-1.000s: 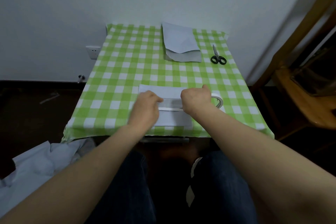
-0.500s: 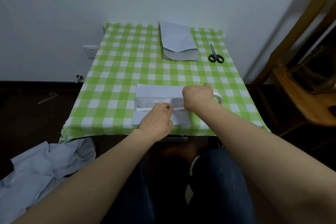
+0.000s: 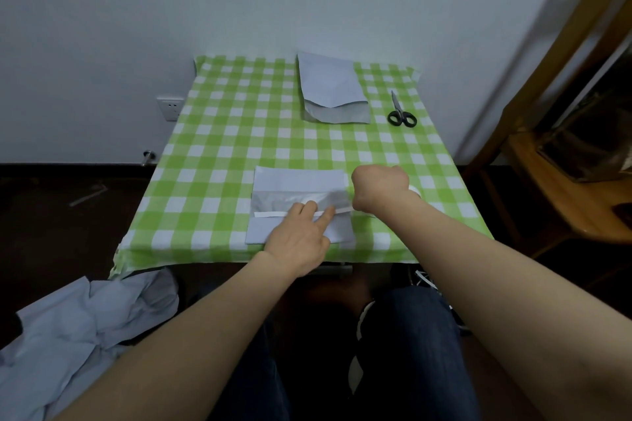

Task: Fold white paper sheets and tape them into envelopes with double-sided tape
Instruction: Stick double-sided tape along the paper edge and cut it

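A folded white paper sheet (image 3: 297,181) lies near the front edge of the green checked table (image 3: 239,133). A white strip of double-sided tape (image 3: 272,214) runs across the sheet. My left hand (image 3: 301,236) presses the strip down with straight fingers near its right part. My right hand (image 3: 379,186) is curled into a fist at the sheet's right edge and grips the tape roll (image 3: 414,191), which is mostly hidden behind it. The strip leads from under my left fingers to my right hand.
A stack of folded white envelopes (image 3: 331,96) sits at the back of the table, with black-handled scissors (image 3: 400,113) to its right. Crumpled paper (image 3: 82,325) lies on the floor at the left. A wooden chair (image 3: 564,181) stands at the right.
My left hand slid to the right along the tape strip, leaving more of it laid on the sheet. My right hand moved right to the sheet's edge with the roll.
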`<state>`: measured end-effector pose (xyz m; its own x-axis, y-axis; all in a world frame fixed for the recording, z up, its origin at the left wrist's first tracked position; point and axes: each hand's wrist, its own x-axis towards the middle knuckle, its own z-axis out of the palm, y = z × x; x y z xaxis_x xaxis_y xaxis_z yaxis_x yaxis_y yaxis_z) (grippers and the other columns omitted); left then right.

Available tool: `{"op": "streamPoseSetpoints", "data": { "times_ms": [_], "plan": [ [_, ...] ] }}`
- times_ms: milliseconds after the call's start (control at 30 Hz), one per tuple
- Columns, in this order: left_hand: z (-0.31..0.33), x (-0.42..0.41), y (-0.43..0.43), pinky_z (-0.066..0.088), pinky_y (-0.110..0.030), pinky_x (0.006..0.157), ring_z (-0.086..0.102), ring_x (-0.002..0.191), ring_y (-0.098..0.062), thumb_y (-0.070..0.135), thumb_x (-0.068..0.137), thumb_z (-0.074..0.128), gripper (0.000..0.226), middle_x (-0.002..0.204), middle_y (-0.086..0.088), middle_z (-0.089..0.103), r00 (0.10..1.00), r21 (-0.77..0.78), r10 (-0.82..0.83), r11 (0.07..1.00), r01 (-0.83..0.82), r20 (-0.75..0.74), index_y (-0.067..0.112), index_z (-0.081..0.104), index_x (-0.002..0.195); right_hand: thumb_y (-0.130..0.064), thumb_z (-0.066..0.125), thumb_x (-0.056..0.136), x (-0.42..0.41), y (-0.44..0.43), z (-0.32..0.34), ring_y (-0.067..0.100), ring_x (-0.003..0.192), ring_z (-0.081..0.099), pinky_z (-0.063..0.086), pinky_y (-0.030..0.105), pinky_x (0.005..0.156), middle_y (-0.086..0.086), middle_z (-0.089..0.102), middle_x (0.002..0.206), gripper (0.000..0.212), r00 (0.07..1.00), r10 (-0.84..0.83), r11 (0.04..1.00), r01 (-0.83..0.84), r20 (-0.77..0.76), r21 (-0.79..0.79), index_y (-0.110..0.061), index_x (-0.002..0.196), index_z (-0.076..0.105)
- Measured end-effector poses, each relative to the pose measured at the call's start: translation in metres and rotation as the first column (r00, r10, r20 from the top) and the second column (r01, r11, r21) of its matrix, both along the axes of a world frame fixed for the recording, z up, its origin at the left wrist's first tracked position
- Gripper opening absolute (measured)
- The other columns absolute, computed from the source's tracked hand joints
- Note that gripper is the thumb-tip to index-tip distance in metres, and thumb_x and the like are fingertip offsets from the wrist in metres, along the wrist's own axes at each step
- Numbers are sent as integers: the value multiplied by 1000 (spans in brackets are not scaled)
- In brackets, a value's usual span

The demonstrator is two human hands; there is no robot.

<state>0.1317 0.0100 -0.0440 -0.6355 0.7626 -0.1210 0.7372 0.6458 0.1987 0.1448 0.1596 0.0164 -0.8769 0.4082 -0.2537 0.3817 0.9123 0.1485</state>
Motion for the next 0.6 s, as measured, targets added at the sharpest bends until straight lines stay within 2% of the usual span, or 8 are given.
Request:
{"op": "streamPoseSetpoints", "data": {
  "times_ms": [100, 200, 333, 433, 500, 600],
  "plan": [
    [2, 2, 3, 37, -32, 96, 27, 127, -25, 25, 98, 30, 55, 141, -8, 29, 1000, -28, 4, 1000, -4, 9, 20, 15, 150, -14, 52, 87, 0, 6, -1, 22, 76, 48, 33, 34, 93, -4, 44, 66, 26, 1000, 9, 1000, -9, -2, 9, -18, 66, 39],
    [6, 1, 4, 37, -35, 95, 31, 125, -29, 22, 96, 36, 52, 141, -9, 31, 997, -7, 50, 999, -49, 53, 19, 27, 147, -28, 56, 87, 1, 19, 2, 22, 78, 51, 32, 36, 96, -5, 50, 68, 19, 998, -67, 993, 65, -16, -96, -19, 71, 51],
    [11, 2, 5, 32, -32, 100, 25, 126, -27, 22, 100, 26, 53, 143, -11, 25, 999, -105, -37, 994, 35, -17, 13, 14, 150, -27, 56, 83, 5, 29, 5, 22, 79, 55, 31, 34, 88, -3, 56, 73, 11, 992, -121, 975, 110, -45, -196, -18, 83, 60],
    [9, 1, 6, 27, -31, 102, 25, 127, -27, 24, 100, 26, 53, 144, -10, 26, 998, -105, -46, 994, 43, -31, 13, 14, 150, -31, 61, 83, 8, 29, 4, 22, 79, 54, 33, 32, 81, -3, 55, 74, 14, 992, -111, 971, 97, -53, -218, -17, 86, 61],
    [7, -1, 6, 27, -32, 103, 28, 125, -28, 28, 98, 24, 54, 140, -12, 28, 999, -105, -33, 994, 31, -21, 17, 15, 151, -39, 60, 83, 9, 31, 6, 21, 75, 54, 34, 30, 75, -3, 54, 71, 23, 992, -108, 968, 90, -64, -234, -17, 74, 56],
    [3, -5, 7, 27, -33, 104, 30, 123, -29, 39, 86, 3, 69, 138, -12, 30, 999, -122, -44, 992, 42, -11, 17, 15, 150, -38, 48, 85, 11, 39, 10, 19, 61, 45, 32, 31, 73, -2, 46, 63, 34, 987, -122, 968, 94, -106, -234, -16, 60, 41]
  ]
}}
